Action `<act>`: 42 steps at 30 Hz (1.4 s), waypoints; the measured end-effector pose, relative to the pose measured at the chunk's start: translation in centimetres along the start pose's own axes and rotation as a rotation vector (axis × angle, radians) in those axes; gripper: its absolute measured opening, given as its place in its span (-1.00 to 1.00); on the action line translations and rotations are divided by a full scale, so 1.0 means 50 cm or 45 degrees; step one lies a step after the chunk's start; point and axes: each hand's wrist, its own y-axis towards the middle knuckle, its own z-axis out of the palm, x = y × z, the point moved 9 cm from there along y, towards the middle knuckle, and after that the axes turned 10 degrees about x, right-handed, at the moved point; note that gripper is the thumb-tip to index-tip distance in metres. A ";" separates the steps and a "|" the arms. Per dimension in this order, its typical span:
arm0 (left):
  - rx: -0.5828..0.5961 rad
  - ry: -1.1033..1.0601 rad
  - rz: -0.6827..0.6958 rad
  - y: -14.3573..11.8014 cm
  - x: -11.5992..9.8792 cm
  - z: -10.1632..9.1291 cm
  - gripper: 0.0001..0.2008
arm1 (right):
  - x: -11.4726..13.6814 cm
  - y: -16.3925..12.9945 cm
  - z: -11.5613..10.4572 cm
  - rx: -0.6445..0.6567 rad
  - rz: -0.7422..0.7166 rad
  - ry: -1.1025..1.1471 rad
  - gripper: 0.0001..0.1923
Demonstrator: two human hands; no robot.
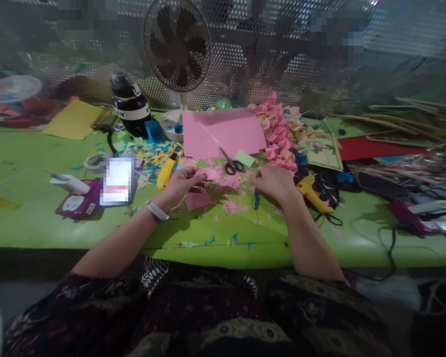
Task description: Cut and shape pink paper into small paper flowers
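Observation:
My left hand (pixel 184 183), with a pale band on the wrist, pinches a small piece of pink paper (pixel 210 174) above the table. My right hand (pixel 277 181) is closed, its fingertips curled down over the scraps. What it holds, if anything, is hidden. Just below those fingers is a thin dark blue stick-like thing (pixel 256 199); I cannot tell whether they touch it. Between my hands lie black-handled scissors (pixel 230 166), a pale green paper piece (pixel 245 158) and many pink paper scraps (pixel 232 206). Another pink paper piece (pixel 198 201) rests under my left hand.
A large pink sheet (pixel 223 131) lies behind the scissors, beside heaped pink paper petals (pixel 278 134). Yellow glue guns (pixel 314 193) flank my hands. At left are a lit phone (pixel 117 181), a purple box (pixel 78 201) and a black bottle (pixel 132 111). A fan (pixel 177 47) stands behind.

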 end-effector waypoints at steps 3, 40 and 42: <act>0.012 0.023 0.034 0.000 -0.002 0.000 -0.74 | -0.006 0.016 0.029 0.115 0.044 -0.130 -0.59; -0.039 0.009 0.077 0.006 0.002 -0.014 -0.70 | 0.188 -0.011 0.076 -0.134 -0.843 0.257 -0.75; -0.058 0.051 0.073 0.008 0.002 -0.018 -0.70 | 0.195 -0.010 0.084 -0.123 -0.854 0.192 -0.84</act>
